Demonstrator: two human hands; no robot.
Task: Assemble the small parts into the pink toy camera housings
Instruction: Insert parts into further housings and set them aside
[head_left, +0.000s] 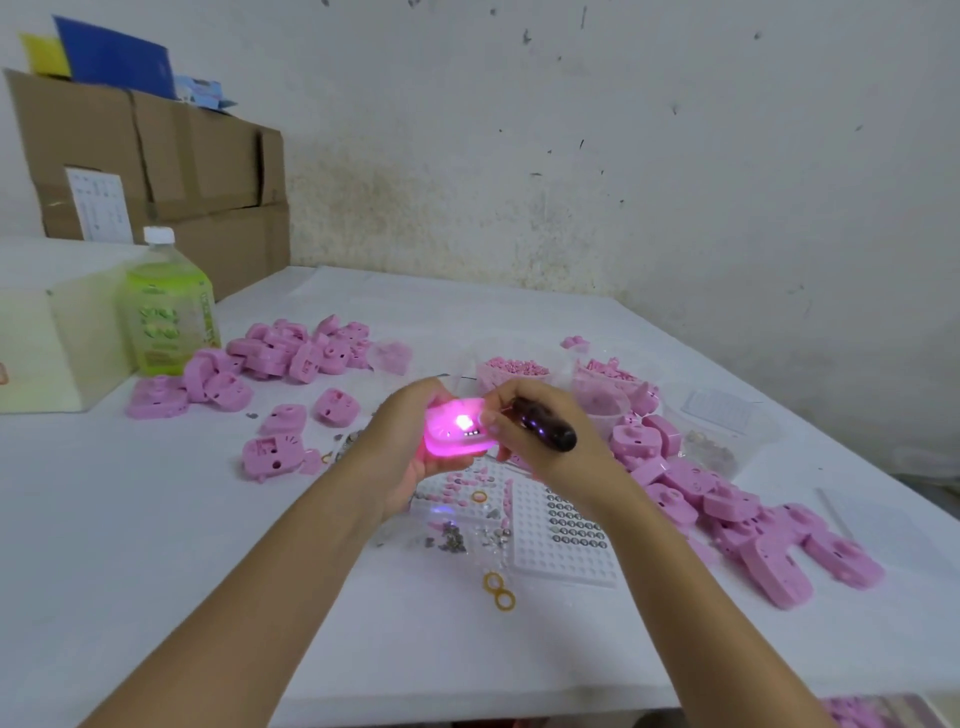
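Pink housing (456, 434) held by left grip (400, 441), dark tool (545, 428) clasped by right grip (540, 452), well inside table (156, 519) edges.

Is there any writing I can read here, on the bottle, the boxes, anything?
Nothing here can be read.
Green bottle label: print too blurred to read.
White sheet on the cardboard box: print too small to read.
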